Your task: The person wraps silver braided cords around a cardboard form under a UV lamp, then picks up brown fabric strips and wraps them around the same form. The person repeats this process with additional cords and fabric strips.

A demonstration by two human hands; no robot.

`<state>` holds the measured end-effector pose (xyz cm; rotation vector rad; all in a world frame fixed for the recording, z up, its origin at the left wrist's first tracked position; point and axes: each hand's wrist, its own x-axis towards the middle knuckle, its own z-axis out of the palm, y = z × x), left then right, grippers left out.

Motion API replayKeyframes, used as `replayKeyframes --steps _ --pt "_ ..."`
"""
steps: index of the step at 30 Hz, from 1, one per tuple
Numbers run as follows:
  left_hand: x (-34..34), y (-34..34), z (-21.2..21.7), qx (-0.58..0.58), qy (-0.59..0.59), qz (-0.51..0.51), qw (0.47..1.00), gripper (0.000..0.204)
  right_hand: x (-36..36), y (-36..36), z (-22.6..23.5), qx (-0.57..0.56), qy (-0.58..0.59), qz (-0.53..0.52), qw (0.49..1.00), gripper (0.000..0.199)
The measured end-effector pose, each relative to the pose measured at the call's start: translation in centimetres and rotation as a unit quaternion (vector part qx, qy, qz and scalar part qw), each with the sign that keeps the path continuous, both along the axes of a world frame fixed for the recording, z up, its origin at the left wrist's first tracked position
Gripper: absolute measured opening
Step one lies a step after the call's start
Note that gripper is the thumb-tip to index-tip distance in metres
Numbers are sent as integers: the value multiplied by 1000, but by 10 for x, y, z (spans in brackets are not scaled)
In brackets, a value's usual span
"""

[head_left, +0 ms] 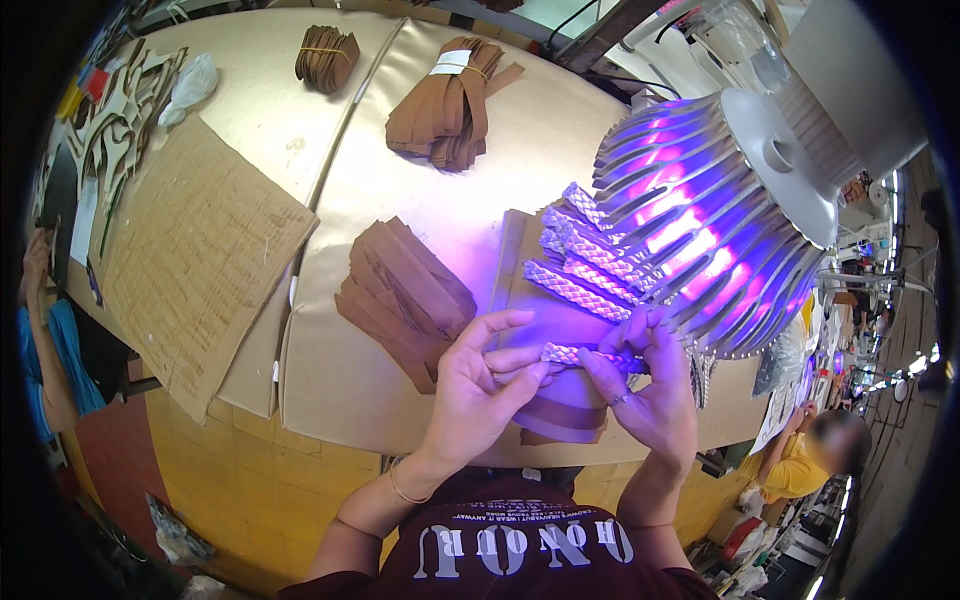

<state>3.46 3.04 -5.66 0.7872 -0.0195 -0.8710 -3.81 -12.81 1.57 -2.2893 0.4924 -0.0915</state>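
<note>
My left hand (482, 385) and my right hand (650, 385) meet near the table's front edge, under purple light. Between them is a short braided strap (563, 353), pinched at its left end by my left fingers and further right by my right fingers. Just beyond lie several more braided straps (575, 290), fanned out on a brown board (512, 265) and partly hidden by the lamp. To the left of the straps sits a loose stack of flat brown strips (405, 295). Below my hands, brown strip material (560, 418) lies at the table's edge.
A big finned lamp (700, 225) glows purple close above the right side. Farther back are two banded bundles of brown strips (440, 110) (326, 60). At left lie a cardboard sheet (205, 250) and offcuts (125, 130). Other people stand at far left and right.
</note>
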Motion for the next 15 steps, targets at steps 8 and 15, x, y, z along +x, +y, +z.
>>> replayKeyframes --steps 8,15 --pt "5 2 -3 31 -7 -14 999 46 5 4 -3 -94 -30 23 995 37" --pt "-1 -3 2 91 -64 25 994 40 9 9 2 -46 2 -8 999 42"
